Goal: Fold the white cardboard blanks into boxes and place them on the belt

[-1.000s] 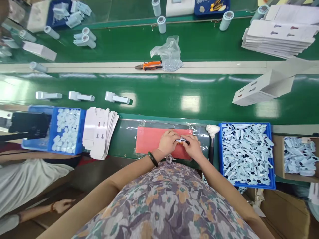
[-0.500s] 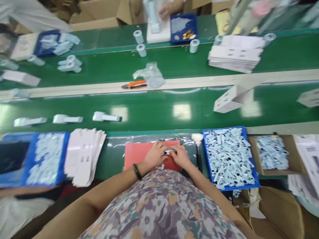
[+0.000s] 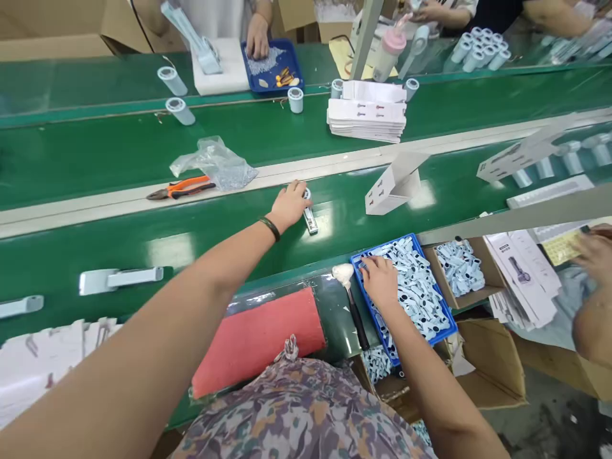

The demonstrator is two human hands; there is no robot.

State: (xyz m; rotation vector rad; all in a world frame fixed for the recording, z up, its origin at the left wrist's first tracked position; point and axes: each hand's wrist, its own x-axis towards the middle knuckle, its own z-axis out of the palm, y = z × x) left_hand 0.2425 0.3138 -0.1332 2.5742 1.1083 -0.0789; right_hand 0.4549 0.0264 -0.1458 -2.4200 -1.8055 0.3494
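My left hand (image 3: 291,205) is stretched out over the green belt, its fingers closed around the upper end of a slim pale blue device body (image 3: 310,220) with a long handle. The handle's open inner side appears to face up. At the left rim of a blue tray (image 3: 449,330), my right hand (image 3: 381,280) has its fingertips on a small pale blue plastic piece (image 3: 363,262). Many similar small pieces (image 3: 415,284), some with dark ovals, fill this tray. Between my body and the belt lies a red mat (image 3: 268,331).
A white-headed mallet (image 3: 354,306) lies beside the tray. Orange-handled pliers (image 3: 184,186) and a plastic bag (image 3: 215,162) rest on the divider. Folded white cartons (image 3: 392,185) stand on the belt. Another device body (image 3: 119,279) lies at left. Co-workers' hands (image 3: 258,38) are across and at right.
Both hands were together over the red mat around a small device. Now the left hand is forward on the belt with a device body, and the right is at the blue tray. The view has turned right.
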